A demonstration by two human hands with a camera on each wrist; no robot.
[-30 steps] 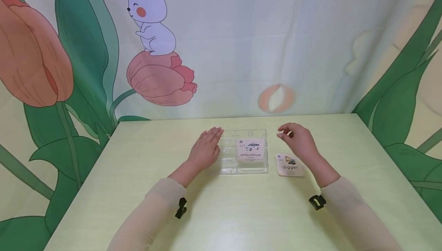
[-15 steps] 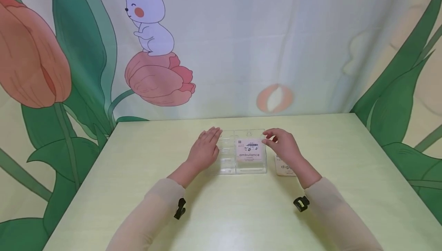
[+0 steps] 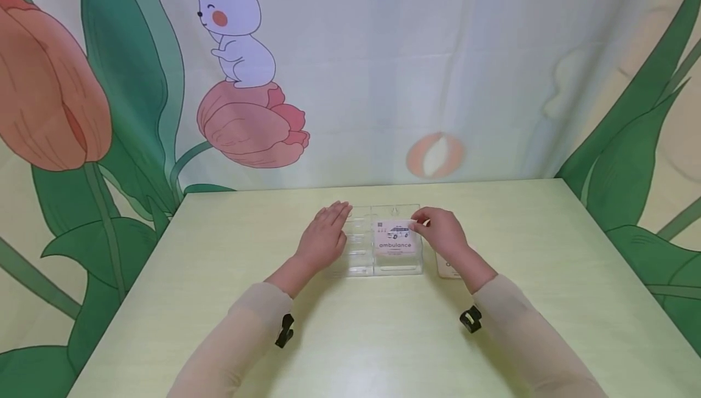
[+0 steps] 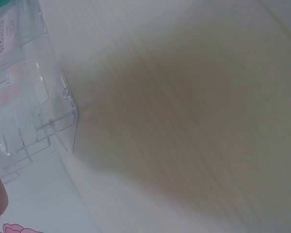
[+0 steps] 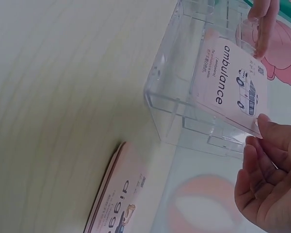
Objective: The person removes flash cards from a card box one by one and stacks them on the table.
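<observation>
A clear plastic box [image 3: 358, 262] with two side-by-side sections stands on the table. In its right section leans a pink card [image 3: 393, 246] printed "ambulance" with a picture of a vehicle. My right hand [image 3: 442, 230] pinches that card's upper right corner; in the right wrist view the thumb [image 5: 276, 131] lies on its face. The left hand [image 3: 323, 237] rests on the left side of the box with straight fingers, covering part of that section. Right of the box lies a small stack of cards [image 5: 117, 194] with "digger" on top, mostly hidden by my right wrist in the head view.
The pale table [image 3: 356, 337] reaches up to a hanging cloth [image 3: 350, 81] printed with a rabbit and tulips. Black wrist straps [image 3: 285, 331] show at both sleeves. The card stack is close to the box's right side.
My right hand has moved left from above the digger stack to the box and taken hold of the ambulance card's corner. The left hand has stayed on the box.
</observation>
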